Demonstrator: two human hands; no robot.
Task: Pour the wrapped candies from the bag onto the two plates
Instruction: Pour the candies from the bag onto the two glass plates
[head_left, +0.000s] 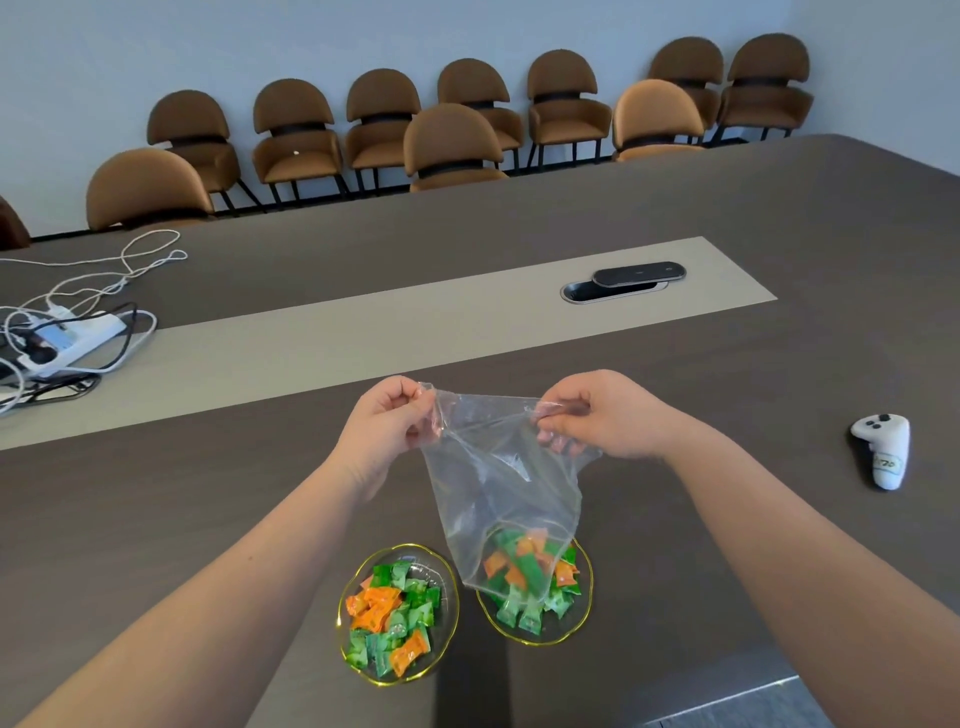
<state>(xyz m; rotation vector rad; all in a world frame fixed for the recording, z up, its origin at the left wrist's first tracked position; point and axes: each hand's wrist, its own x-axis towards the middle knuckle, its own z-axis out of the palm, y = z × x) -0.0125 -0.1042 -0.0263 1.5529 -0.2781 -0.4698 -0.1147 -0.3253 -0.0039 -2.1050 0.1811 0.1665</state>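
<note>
While upended: clear, crinkled plastic bag (506, 483) hangs mouth-down over the right plate (586, 613)
Plates: two round, gold-rimmed glass; left plate (451, 631) heaped with green and orange wrapped candies (392, 613)
Left hand (389, 421): pinching one bag corner
Right hand (597, 415): pinching the other corner
Bench (208, 493): dark woodgrain

Bare table (727, 519) lies open right of the two plates (347, 631) as far as the white controller (883, 452); cables (78, 332) crowd the far left edge.
</note>
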